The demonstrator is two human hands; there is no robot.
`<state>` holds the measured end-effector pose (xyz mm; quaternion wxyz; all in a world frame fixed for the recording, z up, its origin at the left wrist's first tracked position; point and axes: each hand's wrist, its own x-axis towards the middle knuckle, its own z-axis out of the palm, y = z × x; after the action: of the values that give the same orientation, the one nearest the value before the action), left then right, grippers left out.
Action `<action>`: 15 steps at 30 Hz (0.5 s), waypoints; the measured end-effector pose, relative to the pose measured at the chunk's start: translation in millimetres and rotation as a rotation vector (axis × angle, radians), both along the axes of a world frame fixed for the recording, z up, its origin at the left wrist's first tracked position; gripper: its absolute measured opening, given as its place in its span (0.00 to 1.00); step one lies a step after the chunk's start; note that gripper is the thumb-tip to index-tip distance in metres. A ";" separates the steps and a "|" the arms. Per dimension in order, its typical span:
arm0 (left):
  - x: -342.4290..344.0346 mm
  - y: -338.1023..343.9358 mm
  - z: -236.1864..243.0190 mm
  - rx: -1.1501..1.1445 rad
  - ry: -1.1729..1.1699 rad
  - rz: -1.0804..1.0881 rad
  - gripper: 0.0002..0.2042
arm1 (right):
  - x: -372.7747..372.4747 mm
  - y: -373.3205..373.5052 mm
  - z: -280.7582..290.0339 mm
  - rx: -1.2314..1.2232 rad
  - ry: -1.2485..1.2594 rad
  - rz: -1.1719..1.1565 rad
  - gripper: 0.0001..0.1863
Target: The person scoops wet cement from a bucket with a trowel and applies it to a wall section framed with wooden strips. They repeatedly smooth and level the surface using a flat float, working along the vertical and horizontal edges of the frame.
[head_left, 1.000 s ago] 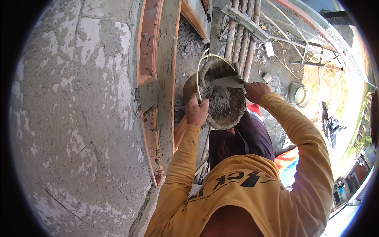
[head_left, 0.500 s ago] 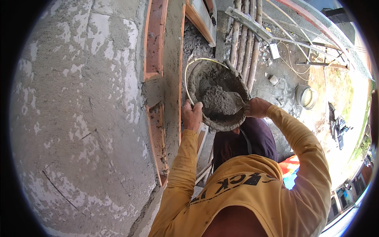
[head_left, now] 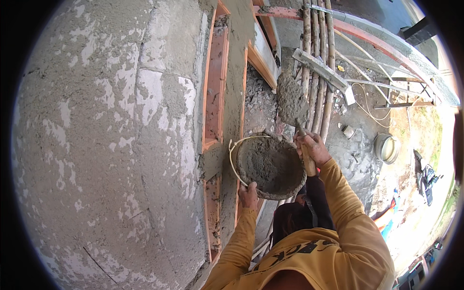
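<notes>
1. A person in a long-sleeved yellow shirt (head_left: 333,251) is seen from above, standing high on a scaffold beside a rough grey wall (head_left: 111,145) patched with wet plaster.

2. The left hand (head_left: 249,195) sits at the near rim of a round mortar pan (head_left: 270,164). Its fingers are curled shut around the rim and hold the pan up from below its edge; the fingertips themselves are hidden under the pan.

3. The pan is held just beside the wall, in front of the person's chest, and is filled with wet grey mortar. A pale curved handle (head_left: 234,154) arcs along its left side.

4. The right hand (head_left: 311,147) is at the far right edge of the pan. Its fingers are wrapped tightly, fully closed, around the wooden grip of a trowel (head_left: 292,101).

5. The trowel blade points up and away from the pan, tilted, and carries a heaped lump of mortar. It is raised clear of the pan, near the plastered edge of the wall.

6. An orange-red frame (head_left: 215,87) is set into the wall, running vertically just left of the pan, with fresh mortar spread along its edge.

7. Bamboo poles (head_left: 316,63) of the scaffold stand behind the trowel.

8. Far below lies bare ground with rubble and a round metal basin (head_left: 386,147).
</notes>
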<state>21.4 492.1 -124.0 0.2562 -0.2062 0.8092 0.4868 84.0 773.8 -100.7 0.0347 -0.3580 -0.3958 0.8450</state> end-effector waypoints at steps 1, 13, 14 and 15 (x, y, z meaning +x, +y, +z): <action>1.4 -8.0 -8.7 -0.023 -0.006 -0.005 0.07 | -22.0 19.6 3.9 -0.010 0.009 -0.125 0.17; 4.1 -8.1 -15.7 -0.113 -0.017 0.049 0.15 | -310.4 76.1 -86.3 0.560 -0.307 -0.558 0.11; 1.5 -2.5 -19.0 -0.089 -0.043 0.052 0.16 | -314.8 45.5 -104.7 0.622 -0.255 -0.431 0.12; 1.3 -5.2 -14.7 -0.131 -0.034 0.085 0.16 | -297.3 3.0 -83.3 0.721 -0.221 -0.071 0.14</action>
<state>22.7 486.9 -138.7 0.2350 -0.2650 0.8254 0.4396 -213.3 776.8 -184.1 0.1451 -0.4253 -0.6565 0.6059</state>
